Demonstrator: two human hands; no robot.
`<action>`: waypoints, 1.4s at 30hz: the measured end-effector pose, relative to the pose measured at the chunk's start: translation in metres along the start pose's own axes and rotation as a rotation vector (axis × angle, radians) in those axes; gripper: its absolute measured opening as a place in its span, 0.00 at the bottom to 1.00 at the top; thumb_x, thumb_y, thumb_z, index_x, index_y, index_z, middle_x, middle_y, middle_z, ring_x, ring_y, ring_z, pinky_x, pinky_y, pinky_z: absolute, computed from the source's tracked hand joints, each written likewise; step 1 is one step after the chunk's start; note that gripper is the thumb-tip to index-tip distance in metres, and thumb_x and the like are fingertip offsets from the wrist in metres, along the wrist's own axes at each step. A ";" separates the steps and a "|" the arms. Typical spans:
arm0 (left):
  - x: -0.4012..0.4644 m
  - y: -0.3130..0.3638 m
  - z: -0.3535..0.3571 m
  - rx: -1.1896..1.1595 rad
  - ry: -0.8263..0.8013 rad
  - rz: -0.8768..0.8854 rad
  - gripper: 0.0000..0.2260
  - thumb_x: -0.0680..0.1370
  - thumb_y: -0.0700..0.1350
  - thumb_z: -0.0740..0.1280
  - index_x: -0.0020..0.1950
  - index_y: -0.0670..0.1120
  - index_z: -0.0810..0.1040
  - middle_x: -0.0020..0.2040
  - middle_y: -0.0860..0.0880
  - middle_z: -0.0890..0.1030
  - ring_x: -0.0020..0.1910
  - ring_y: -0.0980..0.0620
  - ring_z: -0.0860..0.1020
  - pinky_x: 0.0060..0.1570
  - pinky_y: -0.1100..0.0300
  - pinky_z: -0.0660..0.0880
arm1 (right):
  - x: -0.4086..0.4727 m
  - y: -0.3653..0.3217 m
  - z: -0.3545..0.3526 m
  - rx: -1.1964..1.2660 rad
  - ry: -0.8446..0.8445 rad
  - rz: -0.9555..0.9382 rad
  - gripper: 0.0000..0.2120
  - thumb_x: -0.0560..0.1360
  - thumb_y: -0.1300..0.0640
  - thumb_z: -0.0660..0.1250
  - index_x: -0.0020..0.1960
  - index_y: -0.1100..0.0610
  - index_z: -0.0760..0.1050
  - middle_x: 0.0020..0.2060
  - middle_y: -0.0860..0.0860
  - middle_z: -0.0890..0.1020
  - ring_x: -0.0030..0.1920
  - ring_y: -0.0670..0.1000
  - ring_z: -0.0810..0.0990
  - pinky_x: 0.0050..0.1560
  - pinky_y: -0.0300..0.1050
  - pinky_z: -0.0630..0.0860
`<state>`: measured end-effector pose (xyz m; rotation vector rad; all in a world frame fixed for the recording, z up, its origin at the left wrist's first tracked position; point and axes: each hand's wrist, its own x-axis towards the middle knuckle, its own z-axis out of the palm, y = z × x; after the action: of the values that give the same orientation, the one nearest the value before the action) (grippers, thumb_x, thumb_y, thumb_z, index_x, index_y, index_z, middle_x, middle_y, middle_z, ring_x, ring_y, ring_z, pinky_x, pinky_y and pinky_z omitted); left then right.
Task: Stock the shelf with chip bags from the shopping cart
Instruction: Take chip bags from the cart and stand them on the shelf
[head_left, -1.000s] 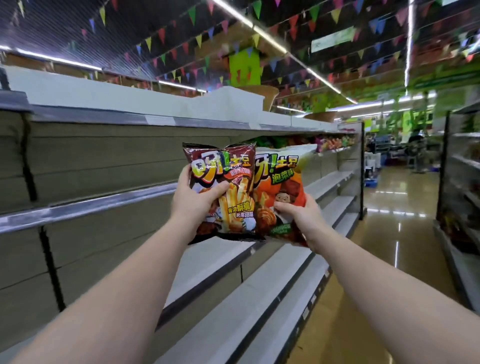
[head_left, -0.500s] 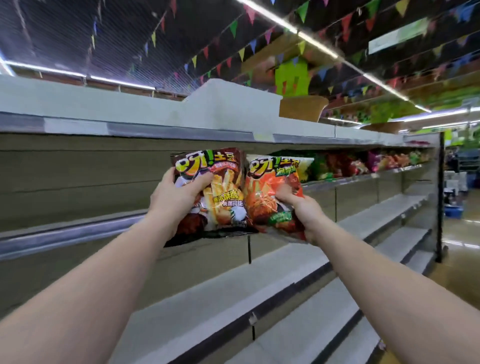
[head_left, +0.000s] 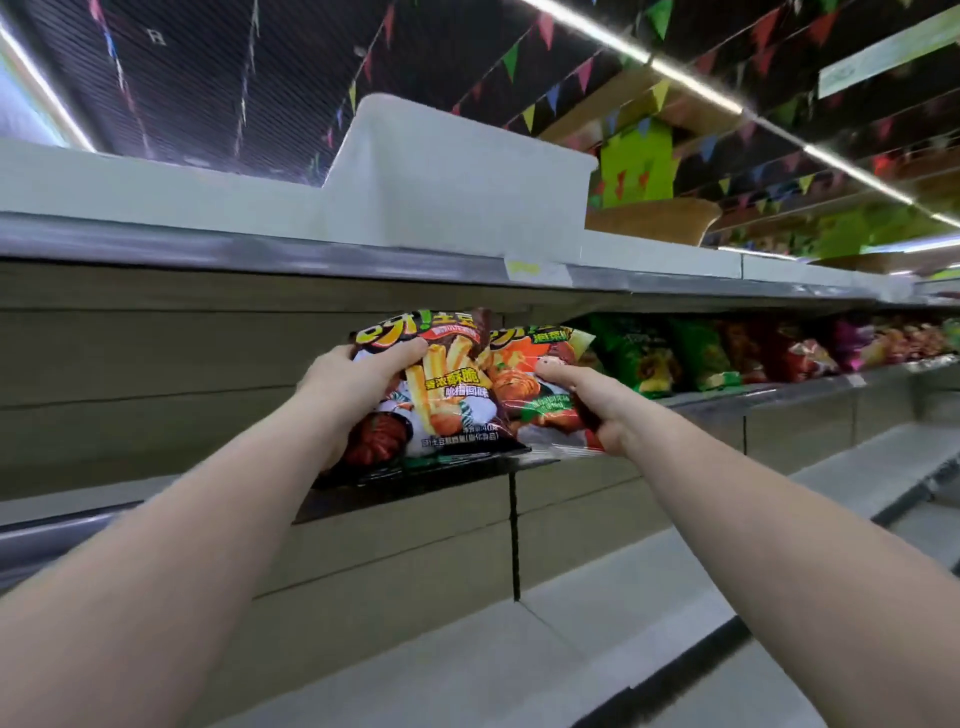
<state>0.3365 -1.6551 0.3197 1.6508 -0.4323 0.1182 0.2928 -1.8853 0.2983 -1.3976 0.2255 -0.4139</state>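
At the centre of the frame, a dark chip bag (head_left: 447, 395) is gripped by the curled fingers and thumb of the left hand (head_left: 353, 384). Just right of it, touching, an orange chip bag (head_left: 530, 384) is pinched by the right hand (head_left: 597, 405). Both bags are held up at the shelf (head_left: 779, 400) edge, beside a row of bags (head_left: 727, 353) stocked at centre right.

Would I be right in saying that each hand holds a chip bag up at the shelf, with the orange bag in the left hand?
Not quite: the head view shows the orange bag in the right hand. The left hand holds the dark brown bag. Both are indeed raised at the shelf.
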 end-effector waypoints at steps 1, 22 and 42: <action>0.007 0.001 0.005 0.017 0.011 -0.013 0.25 0.57 0.62 0.76 0.48 0.50 0.77 0.50 0.45 0.83 0.48 0.41 0.82 0.55 0.45 0.77 | 0.012 -0.002 -0.004 -0.002 -0.008 0.001 0.14 0.73 0.56 0.70 0.56 0.60 0.75 0.42 0.59 0.84 0.33 0.56 0.83 0.29 0.50 0.82; 0.120 -0.021 0.156 -0.008 0.402 -0.054 0.19 0.67 0.51 0.76 0.52 0.43 0.75 0.48 0.43 0.83 0.45 0.42 0.82 0.52 0.47 0.78 | 0.237 -0.017 -0.061 -0.197 -0.371 0.014 0.09 0.74 0.61 0.68 0.54 0.59 0.76 0.43 0.56 0.81 0.48 0.56 0.79 0.54 0.53 0.78; 0.192 -0.051 0.232 0.146 0.224 0.029 0.29 0.74 0.50 0.70 0.71 0.44 0.63 0.67 0.46 0.70 0.64 0.44 0.71 0.66 0.53 0.67 | 0.259 -0.012 -0.071 -0.109 -0.122 -0.125 0.13 0.80 0.54 0.56 0.57 0.61 0.73 0.52 0.58 0.79 0.53 0.58 0.78 0.55 0.49 0.74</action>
<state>0.4904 -1.9186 0.3034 1.7511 -0.2825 0.3596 0.4983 -2.0575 0.3215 -1.5441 0.0615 -0.4227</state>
